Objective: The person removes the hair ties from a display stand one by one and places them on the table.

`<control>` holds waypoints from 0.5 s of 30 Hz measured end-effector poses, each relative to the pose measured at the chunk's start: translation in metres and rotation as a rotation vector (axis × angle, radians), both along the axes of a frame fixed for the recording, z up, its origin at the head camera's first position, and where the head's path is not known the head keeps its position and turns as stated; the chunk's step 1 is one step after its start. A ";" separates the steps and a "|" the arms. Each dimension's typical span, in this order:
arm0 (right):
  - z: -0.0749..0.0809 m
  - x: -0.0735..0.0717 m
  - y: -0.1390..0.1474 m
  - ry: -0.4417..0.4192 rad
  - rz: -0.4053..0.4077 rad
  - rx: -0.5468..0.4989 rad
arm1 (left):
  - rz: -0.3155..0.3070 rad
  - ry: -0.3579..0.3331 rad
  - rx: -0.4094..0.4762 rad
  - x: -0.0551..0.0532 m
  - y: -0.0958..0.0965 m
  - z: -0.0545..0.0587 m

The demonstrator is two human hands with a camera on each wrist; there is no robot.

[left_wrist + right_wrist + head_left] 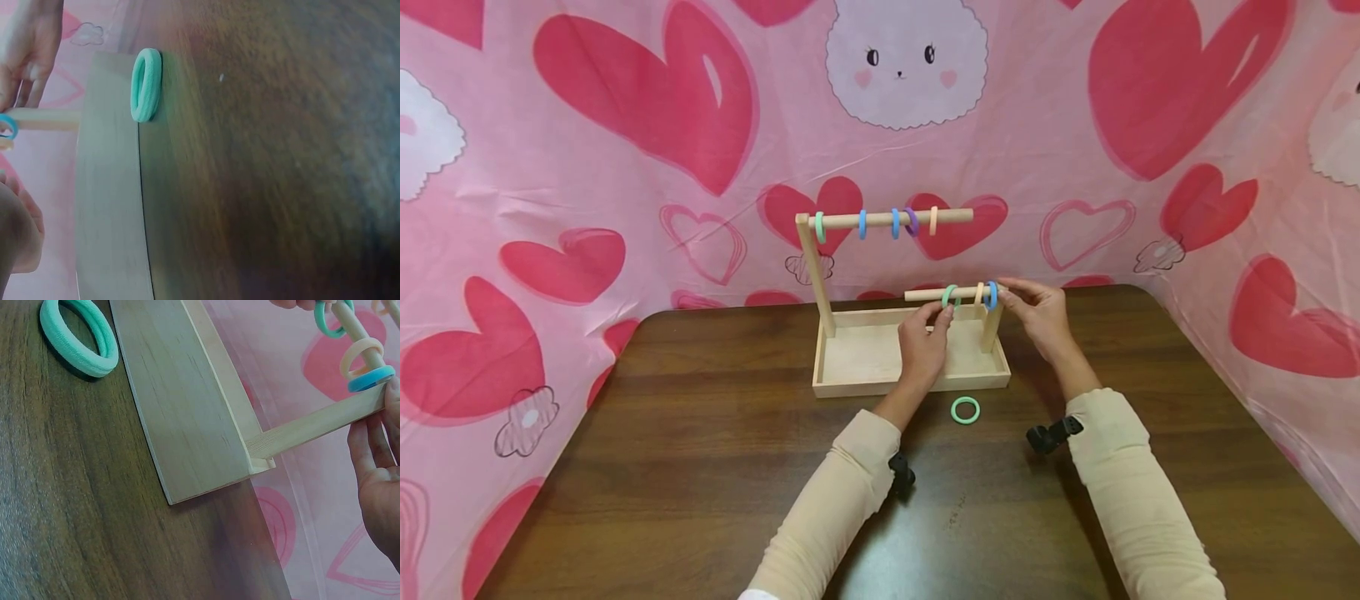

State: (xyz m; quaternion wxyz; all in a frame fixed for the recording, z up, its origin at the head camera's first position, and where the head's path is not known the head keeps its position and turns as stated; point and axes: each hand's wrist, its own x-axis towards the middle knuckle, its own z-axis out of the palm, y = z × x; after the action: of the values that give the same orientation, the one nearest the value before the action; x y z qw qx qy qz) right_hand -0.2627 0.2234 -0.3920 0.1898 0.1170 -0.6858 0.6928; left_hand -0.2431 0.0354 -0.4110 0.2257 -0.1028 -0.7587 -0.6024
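Observation:
A wooden stand (857,389) has a tray base, a tall post with an upper bar at left and a shorter post with a lower bar (917,296) at right. My left hand (922,343) pinches a green hair tie (947,295) that hangs round the lower bar. Farther right on that bar are a peach hair tie (345,361) and a blue hair tie (370,379), close to the post. My right hand (1039,318) grips the top of the short post (325,425), thumb and fingers on either side. In the left wrist view, the left fingertips are cut off.
A loose green hair tie (953,411) lies on the brown table (715,467) in front of the tray. Green, blue, purple and peach hair ties hang along the upper bar (878,220). A pink heart-patterned cloth (790,100) stands behind the table.

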 end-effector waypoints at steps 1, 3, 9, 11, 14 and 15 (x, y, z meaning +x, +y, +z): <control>0.000 0.000 0.000 -0.001 0.003 -0.003 | 0.000 0.001 0.000 0.000 0.000 0.000; 0.000 0.000 0.000 -0.003 0.003 0.001 | -0.003 0.003 0.002 0.000 -0.001 0.001; 0.000 0.000 0.000 -0.002 0.005 -0.001 | -0.010 -0.007 0.018 0.002 -0.003 0.002; 0.000 0.000 0.000 0.000 0.004 -0.005 | -0.011 -0.012 0.023 0.002 -0.004 0.002; 0.000 0.000 0.001 0.005 0.004 -0.009 | -0.010 -0.017 0.024 0.002 -0.006 0.002; 0.000 0.000 0.001 0.006 0.003 -0.010 | -0.010 -0.017 0.022 0.002 -0.007 0.002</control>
State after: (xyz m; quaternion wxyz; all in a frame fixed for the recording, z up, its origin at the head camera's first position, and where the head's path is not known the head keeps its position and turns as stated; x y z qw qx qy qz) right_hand -0.2625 0.2242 -0.3919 0.1912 0.1192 -0.6815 0.6962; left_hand -0.2408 0.0288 -0.4093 0.2172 -0.0989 -0.7534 -0.6128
